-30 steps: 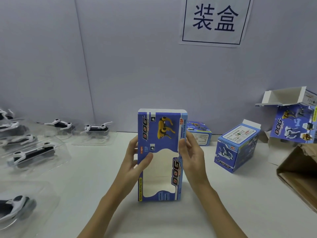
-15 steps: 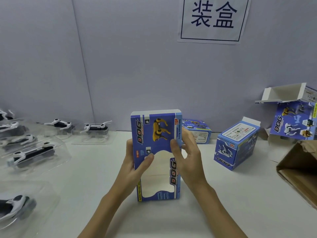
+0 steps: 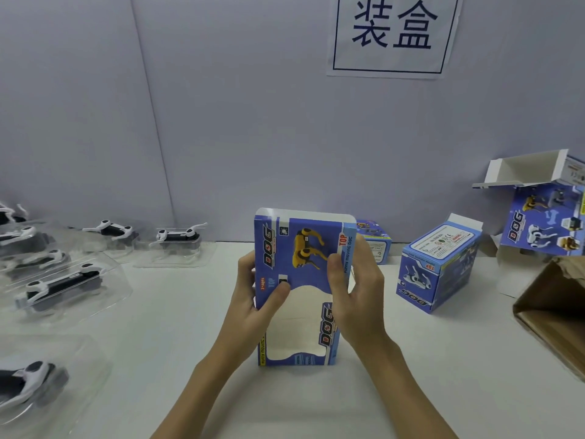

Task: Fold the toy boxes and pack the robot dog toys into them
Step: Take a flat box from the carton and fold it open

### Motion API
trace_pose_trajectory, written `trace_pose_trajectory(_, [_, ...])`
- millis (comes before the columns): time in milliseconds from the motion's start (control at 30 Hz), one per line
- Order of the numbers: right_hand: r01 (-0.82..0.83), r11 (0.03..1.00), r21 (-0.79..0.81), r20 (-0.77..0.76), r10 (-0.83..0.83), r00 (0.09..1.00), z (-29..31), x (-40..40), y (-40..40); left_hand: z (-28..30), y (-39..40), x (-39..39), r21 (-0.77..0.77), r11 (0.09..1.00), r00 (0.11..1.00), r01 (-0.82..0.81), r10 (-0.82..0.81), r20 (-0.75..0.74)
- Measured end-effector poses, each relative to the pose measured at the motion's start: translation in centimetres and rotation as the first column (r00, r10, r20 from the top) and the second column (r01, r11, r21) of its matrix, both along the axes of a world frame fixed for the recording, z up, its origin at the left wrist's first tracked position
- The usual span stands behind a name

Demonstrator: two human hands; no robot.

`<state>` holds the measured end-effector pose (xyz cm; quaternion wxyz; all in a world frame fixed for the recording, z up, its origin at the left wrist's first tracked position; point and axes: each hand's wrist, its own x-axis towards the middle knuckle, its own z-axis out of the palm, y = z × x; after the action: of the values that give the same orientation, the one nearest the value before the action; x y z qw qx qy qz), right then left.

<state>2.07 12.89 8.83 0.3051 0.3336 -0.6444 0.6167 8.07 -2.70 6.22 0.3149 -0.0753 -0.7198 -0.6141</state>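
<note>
Both hands (image 3: 253, 293) round half-opened toy box (image 3: 300, 248)

"装盒" on wall sign (image 3: 392, 34); "DOG", "TOP" on box (image 3: 304, 245)

Bkgd only: I'm facing a pale lavender-grey wall (image 3: 237, 122) at the far edge of my table (image 3: 443, 359), which is white, matte. The wall is made of panels, w/ one vertical seam (image 3: 152, 106) on the left running down to the table line. Far right, high up, a white paper sign (image 3: 392, 36) is stuck on the wall, w/ a dark thin border and two big dark characters. Light is soft, even, w/ faint shadows near me.
</note>
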Motion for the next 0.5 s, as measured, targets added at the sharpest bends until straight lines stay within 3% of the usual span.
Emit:
trace_pose_trajectory(233, [0.055,0.997,0.056,-0.172,-0.044,0.984,0.0,-0.1,0.0,0.0,0.0,0.0,0.01,0.997,0.996,0.072,-0.072,0.052])
trace_pose_trajectory(367, [-0.064,0.992,0.111,-0.012,0.065,0.998,0.6,-0.3,-0.2,0.2,0.2,-0.1,0.039,0.996,0.993,0.08,-0.083,0.079])
trace_pose_trajectory(500, [-0.117,0.993,0.024,0.098,0.114,0.989,0.2,-0.1,-0.4,0.2,0.3,-0.1,0.038,0.997,0.995,0.072,-0.074,0.06])
